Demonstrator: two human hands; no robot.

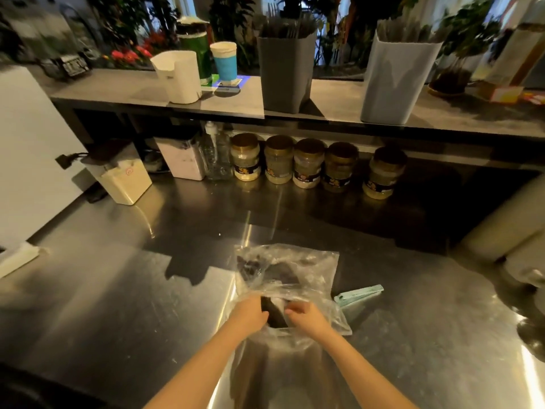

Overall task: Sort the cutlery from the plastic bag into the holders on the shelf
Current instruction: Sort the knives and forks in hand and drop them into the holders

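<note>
Two pinches on crinkly clear plastic bag (309,270) — left hand (250,317), right hand (306,320) — on steel counter (118,305).

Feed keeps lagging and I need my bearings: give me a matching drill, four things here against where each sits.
Things: 1 plastic bag; 2 dark grey holder; 3 jars; 4 green packet.
Places: A under the shelf; B right of the bag; C on the shelf; D on the steel counter, nearest the person.
Pairs: 1-D, 2-C, 3-A, 4-B.
</note>
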